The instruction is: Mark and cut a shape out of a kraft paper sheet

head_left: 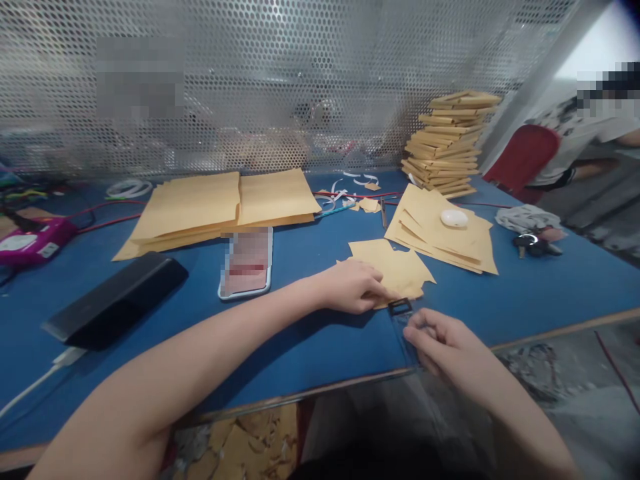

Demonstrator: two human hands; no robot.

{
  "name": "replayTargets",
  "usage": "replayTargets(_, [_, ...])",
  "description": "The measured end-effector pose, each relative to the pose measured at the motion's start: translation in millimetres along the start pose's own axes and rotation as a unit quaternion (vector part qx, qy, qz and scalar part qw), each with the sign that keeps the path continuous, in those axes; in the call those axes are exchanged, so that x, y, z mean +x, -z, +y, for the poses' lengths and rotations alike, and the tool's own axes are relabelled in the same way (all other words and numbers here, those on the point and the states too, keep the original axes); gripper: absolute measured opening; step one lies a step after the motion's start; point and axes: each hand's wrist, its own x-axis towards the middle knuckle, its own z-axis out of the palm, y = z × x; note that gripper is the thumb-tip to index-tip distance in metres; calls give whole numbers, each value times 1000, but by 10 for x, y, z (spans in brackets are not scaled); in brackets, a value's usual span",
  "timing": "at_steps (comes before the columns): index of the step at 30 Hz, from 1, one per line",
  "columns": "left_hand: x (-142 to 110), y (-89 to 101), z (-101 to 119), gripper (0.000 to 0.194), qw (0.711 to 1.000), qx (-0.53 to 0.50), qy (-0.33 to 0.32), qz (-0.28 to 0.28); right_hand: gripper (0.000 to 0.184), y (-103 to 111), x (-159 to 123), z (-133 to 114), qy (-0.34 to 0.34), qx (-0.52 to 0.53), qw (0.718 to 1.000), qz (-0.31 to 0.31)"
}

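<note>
My left hand [354, 285] lies on a torn, uneven piece of tan paper [400, 267] on the blue tabletop. Its index finger reaches out toward a small black rectangular frame [400, 307], and the other fingers are partly hidden. Clear plastic [403, 327] runs from that frame down to my right hand [445, 340]. Thumb and fingers of the right hand are closed on this plastic, just past the table's front edge. What kind of item the plastic and frame make up I cannot tell.
Tan envelopes [200, 207] lie at the back left, with a phone [247, 263] and a dark oblong device [120, 297] in front. At right are more envelopes [425, 230] under a white case [454, 218], a tall stack [445, 147], and keys [533, 243]. A person [575, 127] sits beyond.
</note>
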Motion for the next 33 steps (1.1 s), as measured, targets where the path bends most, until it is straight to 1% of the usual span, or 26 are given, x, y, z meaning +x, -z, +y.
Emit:
replayTargets(3, [1,3,2,39,1000,-1,1,-2,18,10,3,3,-25,-11,999,21])
replayTargets(5, [2,1,1,39,1000,-1,2,-1,17,10,2,-11,-23,-42,999,22])
replayTargets(9, [2,-6,-2,37,1000,-1,-2,1,17,5,0,-51,2,-98,995,26])
replayTargets(15, [-3,-14,-3,23,1000,2,-8,15,22,-29,48,-100,41,-147,988,-7])
replayTargets(17, [-3,-14,-4,23,1000,3,-12,17,22,-37,67,-107,48,-156,987,-8])
replayTargets(23, [-3,-16,-17,21,1000,-1,-11,16,20,-7,100,-87,61,-157,985,-29])
replayTargets(26, [-5,-22,-28,24,1000,-5,-9,12,20,7,109,-101,68,-158,984,-48])
replayTargets(29, [-6,-27,-37,28,1000,-8,-8,8,21,0,112,-131,57,-160,984,-62])
replayTargets(33, [-8,-20,-35,29,1000,-8,-8,3,19,-8,109,-110,45,-114,990,-69])
